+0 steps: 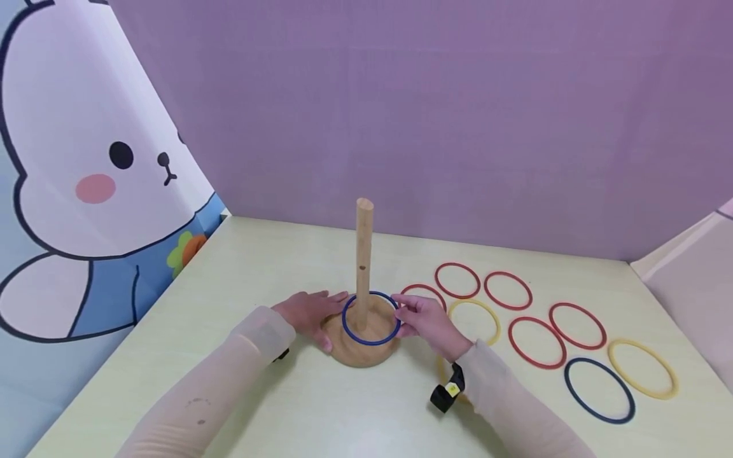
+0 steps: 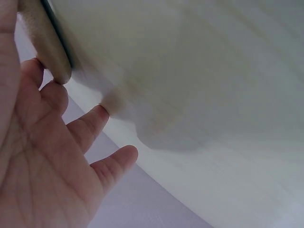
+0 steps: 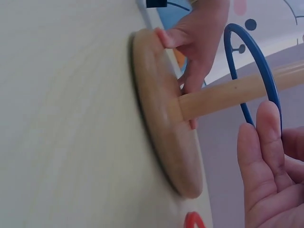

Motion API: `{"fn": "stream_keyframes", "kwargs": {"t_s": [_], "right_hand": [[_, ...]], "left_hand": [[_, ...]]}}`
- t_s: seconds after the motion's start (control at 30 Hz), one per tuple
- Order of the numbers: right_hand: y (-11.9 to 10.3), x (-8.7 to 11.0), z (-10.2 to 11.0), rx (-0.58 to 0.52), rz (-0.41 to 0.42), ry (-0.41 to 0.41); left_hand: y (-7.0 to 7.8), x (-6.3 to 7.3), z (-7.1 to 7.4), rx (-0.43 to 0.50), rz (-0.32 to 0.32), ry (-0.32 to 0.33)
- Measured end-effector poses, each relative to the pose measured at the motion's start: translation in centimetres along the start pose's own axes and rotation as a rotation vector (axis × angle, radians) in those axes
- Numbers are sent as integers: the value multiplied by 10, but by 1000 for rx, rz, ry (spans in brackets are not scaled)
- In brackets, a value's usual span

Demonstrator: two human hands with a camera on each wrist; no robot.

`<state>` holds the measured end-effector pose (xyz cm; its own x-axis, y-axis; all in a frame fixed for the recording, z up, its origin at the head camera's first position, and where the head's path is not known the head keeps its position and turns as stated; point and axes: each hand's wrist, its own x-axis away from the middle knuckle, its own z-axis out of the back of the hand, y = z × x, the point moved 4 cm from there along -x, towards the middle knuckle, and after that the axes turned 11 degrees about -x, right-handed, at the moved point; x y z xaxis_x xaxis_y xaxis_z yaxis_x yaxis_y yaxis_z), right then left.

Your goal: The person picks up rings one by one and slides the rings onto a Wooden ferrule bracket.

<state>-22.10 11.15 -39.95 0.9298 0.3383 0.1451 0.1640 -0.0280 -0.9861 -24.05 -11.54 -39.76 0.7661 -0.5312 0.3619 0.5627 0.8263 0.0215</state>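
Observation:
A wooden peg [image 1: 363, 248] stands upright on a round wooden base [image 1: 357, 357] in the middle of the table. My left hand [image 1: 309, 316] rests at the base's left side, thumb toward the front and fingers spread along the back; its palm [image 2: 47, 147] fills the left of the left wrist view. In my right hand [image 1: 426, 322], thumb and fingers pinch a blue ring [image 1: 371, 344] by its right edge. That ring [image 3: 259, 54] encircles the peg, raised above the base in the right wrist view.
To the right lie several red rings [image 1: 537, 318], yellow rings [image 1: 647, 348] and another blue ring [image 1: 600, 416] on the pale table [image 1: 275, 254]. One yellow ring is partly hidden under the right wrist. A purple cloth [image 1: 435, 127] hangs behind the table.

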Motion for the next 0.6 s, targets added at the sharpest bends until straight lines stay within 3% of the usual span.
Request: {"fn": "stream_keyframes", "kwargs": {"t_s": [0.37, 0.6], "right_hand": [[11, 0, 4, 10, -22, -83], [13, -4, -1, 54, -24, -111]], "left_hand": [[1, -3, -3, -55, -2, -4], [2, 0, 1, -37, -7, -10]]}}
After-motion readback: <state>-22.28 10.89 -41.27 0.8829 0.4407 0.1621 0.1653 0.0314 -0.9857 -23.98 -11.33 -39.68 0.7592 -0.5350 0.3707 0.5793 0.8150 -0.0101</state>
